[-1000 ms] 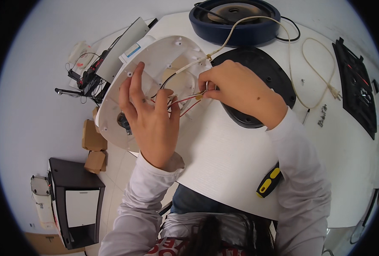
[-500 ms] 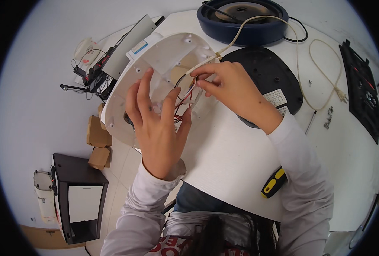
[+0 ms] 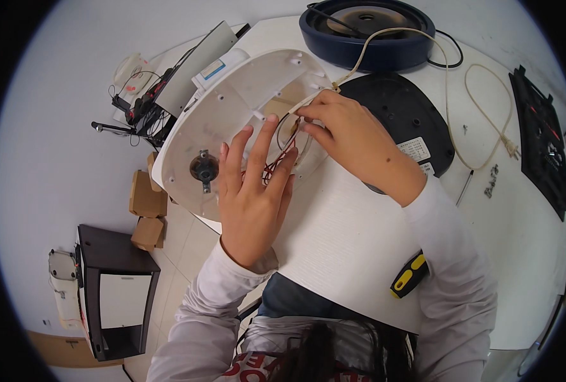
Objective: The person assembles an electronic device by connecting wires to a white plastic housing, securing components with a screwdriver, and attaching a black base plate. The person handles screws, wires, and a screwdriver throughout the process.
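- In the head view, the wire bundle [image 3: 271, 170] lies in the right half of the white shell [image 3: 197, 130], between the two hands; its length slants from the shell's right rim down toward the shell's near side.
- The right hand [image 3: 354, 130] comes over the shell's right rim, thumb and forefinger drawn narrow, seemingly pinching the upper end of the bundle; it is the nearer hand to that end.
- The left hand [image 3: 254, 197] reaches over the shell's near edge, palm down, fingers spread above the bundle's lower end; whether it grips a strand I cannot tell.
- The strands are thin and flexible, red and dark ones among them, loosely tangled.
- The shell looks like smooth moulded plastic, a shallow rounded bowl with small screw posts; a dark round part [image 3: 204, 169] with metal tabs sits inside, left of the left hand.
- A pale cable [image 3: 447, 114] crosses the shell's upper right rim and curves away rightward to a plug.
- Right of the shell, partly beneath the right forearm, a matte black plate [image 3: 404, 102] with rounded corners lies on the finely grained white table [image 3: 340, 235].
- Farther right of the shell lie small metal screws [image 3: 492, 181]; below and right of it, a black-and-yellow handle [image 3: 408, 275].
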The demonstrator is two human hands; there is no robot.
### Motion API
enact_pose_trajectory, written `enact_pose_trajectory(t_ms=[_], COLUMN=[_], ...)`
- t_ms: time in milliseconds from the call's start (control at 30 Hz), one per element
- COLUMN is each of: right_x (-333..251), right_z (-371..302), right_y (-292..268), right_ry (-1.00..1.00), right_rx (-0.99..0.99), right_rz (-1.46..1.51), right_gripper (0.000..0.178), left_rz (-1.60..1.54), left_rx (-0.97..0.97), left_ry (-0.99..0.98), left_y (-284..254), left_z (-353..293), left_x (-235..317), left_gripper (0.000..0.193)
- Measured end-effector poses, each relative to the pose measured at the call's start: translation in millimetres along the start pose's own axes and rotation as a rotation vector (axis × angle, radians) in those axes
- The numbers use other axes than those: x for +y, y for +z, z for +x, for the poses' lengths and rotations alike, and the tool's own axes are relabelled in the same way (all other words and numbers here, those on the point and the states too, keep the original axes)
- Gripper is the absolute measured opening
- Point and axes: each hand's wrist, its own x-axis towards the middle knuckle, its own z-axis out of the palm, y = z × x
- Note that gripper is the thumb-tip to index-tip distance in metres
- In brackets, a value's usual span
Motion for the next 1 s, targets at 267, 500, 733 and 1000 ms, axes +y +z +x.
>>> enact_pose_trajectory(t_ms=[267, 500, 733, 1000], right_x=[-3, -35, -62, -73], right_z=[-6, -14, -29, -62], right_y=[-49, -109, -170, -231], right_ry=[-0.145, -0.018, 0.276, 0.466], right_rx=[-0.097, -0.204, -0.087, 0.209], right_rz=[-0.239, -0.25, -0.303, -0.083], right_gripper=[0.022, 0.024, 0.038, 0.037], left_rz=[-0.04, -0.716, -2.781, -3.401], left_rx=[-0.068, -0.03, -0.492, -0.143], left_ry=[0.01, 0.106, 0.658, 0.919], left_y=[-9, -44, -74, -89], left_z=[-2, -13, -24, -39], left_x=[3, 13, 90, 138], left_gripper=[0.048, 0.042, 0.033, 0.033])
